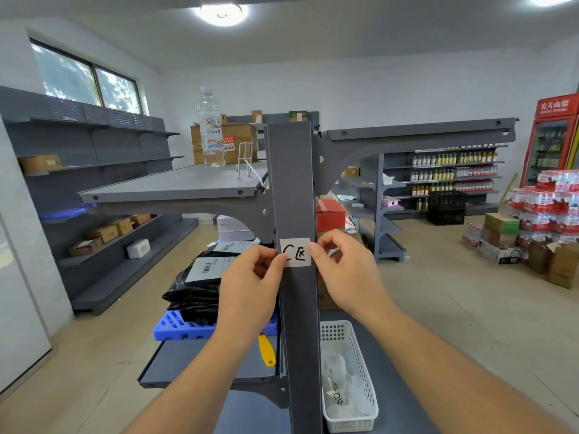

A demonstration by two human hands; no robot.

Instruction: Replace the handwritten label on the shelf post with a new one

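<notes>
A white handwritten label (296,252) with black marker lettering lies flat against the front of the grey shelf post (292,183), about mid-height. My left hand (250,283) pinches the label's left edge with thumb and fingertips. My right hand (341,267) pinches its right edge the same way. Both hands hold it level across the post's width. A white mesh basket (363,364) to the right of the post's base holds several crumpled paper labels, one with black writing.
A water bottle (210,126) and a wire holder (246,158) stand on the upper left shelf. Black parcels (194,292) rest on a blue pallet (181,327); a yellow tool (267,350) lies on the lower shelf. Stocked shelves and water packs are at right.
</notes>
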